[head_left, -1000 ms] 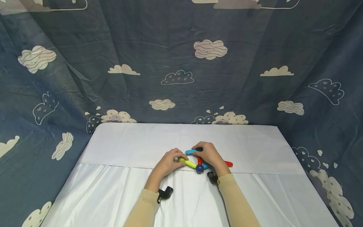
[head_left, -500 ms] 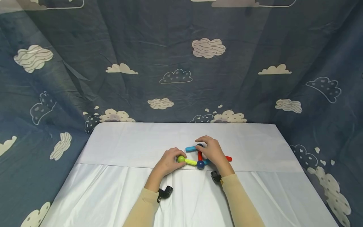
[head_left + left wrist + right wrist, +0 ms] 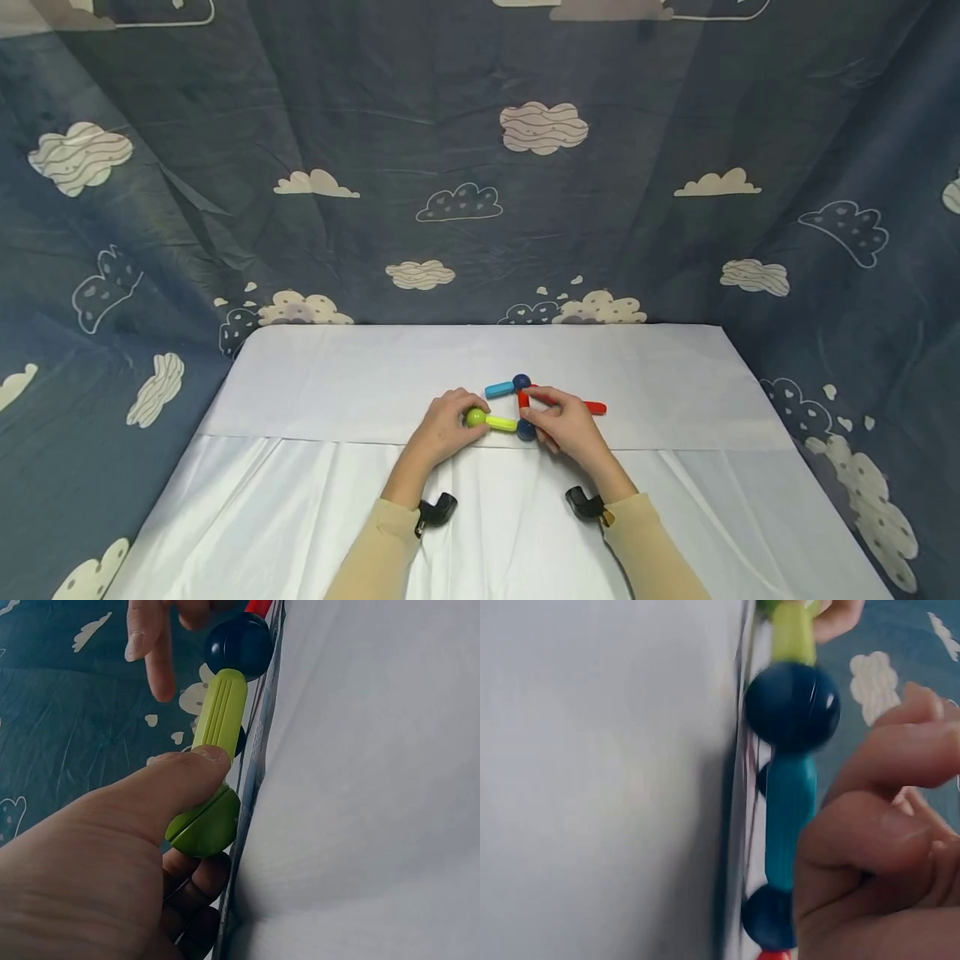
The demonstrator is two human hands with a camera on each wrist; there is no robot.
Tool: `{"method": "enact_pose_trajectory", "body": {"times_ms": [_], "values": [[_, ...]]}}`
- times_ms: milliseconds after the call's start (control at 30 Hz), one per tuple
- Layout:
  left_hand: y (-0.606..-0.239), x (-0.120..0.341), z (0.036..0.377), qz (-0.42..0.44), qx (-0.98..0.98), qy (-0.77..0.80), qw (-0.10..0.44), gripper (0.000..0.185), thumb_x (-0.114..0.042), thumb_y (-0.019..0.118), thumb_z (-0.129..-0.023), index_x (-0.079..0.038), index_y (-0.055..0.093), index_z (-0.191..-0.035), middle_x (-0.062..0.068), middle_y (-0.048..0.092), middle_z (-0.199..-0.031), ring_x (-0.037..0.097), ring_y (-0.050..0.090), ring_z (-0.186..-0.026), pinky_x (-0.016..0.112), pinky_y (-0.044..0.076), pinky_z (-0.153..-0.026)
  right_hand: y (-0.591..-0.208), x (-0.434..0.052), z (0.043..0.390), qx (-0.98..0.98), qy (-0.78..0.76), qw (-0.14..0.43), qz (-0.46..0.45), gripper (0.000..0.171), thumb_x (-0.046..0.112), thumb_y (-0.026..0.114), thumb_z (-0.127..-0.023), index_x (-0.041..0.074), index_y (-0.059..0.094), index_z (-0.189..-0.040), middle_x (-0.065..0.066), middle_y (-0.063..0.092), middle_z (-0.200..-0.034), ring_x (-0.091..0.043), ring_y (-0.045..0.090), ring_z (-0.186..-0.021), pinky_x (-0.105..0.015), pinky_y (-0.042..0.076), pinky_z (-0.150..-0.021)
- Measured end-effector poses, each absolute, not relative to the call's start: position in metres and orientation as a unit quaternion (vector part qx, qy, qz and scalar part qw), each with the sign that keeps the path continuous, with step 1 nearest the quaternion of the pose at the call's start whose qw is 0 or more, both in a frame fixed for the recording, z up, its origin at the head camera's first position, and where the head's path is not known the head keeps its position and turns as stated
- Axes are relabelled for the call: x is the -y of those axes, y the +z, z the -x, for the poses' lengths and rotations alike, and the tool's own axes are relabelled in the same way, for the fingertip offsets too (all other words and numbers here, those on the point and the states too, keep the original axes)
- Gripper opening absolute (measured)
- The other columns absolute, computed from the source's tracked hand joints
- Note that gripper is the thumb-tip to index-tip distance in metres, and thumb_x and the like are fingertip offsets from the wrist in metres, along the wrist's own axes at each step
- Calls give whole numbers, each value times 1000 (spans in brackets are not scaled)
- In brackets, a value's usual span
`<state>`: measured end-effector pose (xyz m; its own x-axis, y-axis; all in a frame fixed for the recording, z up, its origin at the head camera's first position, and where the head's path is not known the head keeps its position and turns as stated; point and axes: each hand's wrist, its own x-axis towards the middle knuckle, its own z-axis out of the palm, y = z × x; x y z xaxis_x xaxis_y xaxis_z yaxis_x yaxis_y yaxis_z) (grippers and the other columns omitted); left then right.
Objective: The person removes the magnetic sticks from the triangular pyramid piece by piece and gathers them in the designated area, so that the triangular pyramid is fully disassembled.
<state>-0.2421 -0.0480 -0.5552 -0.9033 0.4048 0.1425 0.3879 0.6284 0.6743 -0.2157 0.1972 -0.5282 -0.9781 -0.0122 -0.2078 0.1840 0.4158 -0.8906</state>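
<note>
A magnetic-looking rod-and-ball toy lies on the white cloth in the head view. My left hand (image 3: 441, 432) pinches its green ball (image 3: 476, 417), thumb reaching onto the lime rod (image 3: 222, 712). That rod meets the near dark blue ball (image 3: 527, 431). A red rod (image 3: 523, 401) runs from there to the far dark blue ball (image 3: 521, 382), which bears a light blue rod (image 3: 499, 390). Loosely bent, the fingers of my right hand (image 3: 576, 432) hover beside the near ball and red rod. In the right wrist view they stand alongside a teal rod (image 3: 790, 817) between two dark blue balls.
Another red rod (image 3: 595, 408) sticks out to the right beyond my right hand. White cloth (image 3: 337, 383) covers the table. A dark blue curtain (image 3: 375, 108) with printed clouds hangs behind and at both sides. Each wrist wears a black camera (image 3: 583, 504).
My right hand has left the far dark blue ball and come down nearer the front one, its fingers drawing in. My left hand keeps its grip on the green ball.
</note>
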Motion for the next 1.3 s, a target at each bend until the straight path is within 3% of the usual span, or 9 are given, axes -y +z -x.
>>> {"method": "enact_pose_trajectory", "body": {"times_ms": [300,767,1100,1300], "values": [[-558,49,244,-217,-907,361,7,21,-30,81,-93,-24,77,-113,-4,72,-112,14,60,-100,39,48,-94,-548,-189,210,-832,-541,120,-14,47,29,81,-95,21,68,-139,-5,60,-55,-14,49,-36,-23,42,-41],[-557,50,244,-218,-902,374,8,22,-30,81,-93,-22,77,-114,-3,72,-111,13,59,-98,36,49,-90,-547,-174,204,-887,-455,79,-22,35,27,83,-93,19,75,-127,-1,58,-50,-11,46,-33,-20,39,-39],[-554,61,242,-180,-874,448,63,37,-27,88,-88,-22,76,-123,-4,75,-121,20,69,-118,47,51,-112,-547,-171,201,-890,-450,68,-34,31,26,84,-92,20,77,-122,-1,57,-50,-12,47,-33,-19,39,-40],[-551,65,243,-168,-874,451,64,33,-28,87,-89,-21,77,-120,-2,76,-118,22,69,-117,49,52,-111,-546,-173,202,-885,-459,69,-31,30,25,84,-93,19,77,-121,-2,58,-51,-13,47,-34,-19,39,-40]]}}
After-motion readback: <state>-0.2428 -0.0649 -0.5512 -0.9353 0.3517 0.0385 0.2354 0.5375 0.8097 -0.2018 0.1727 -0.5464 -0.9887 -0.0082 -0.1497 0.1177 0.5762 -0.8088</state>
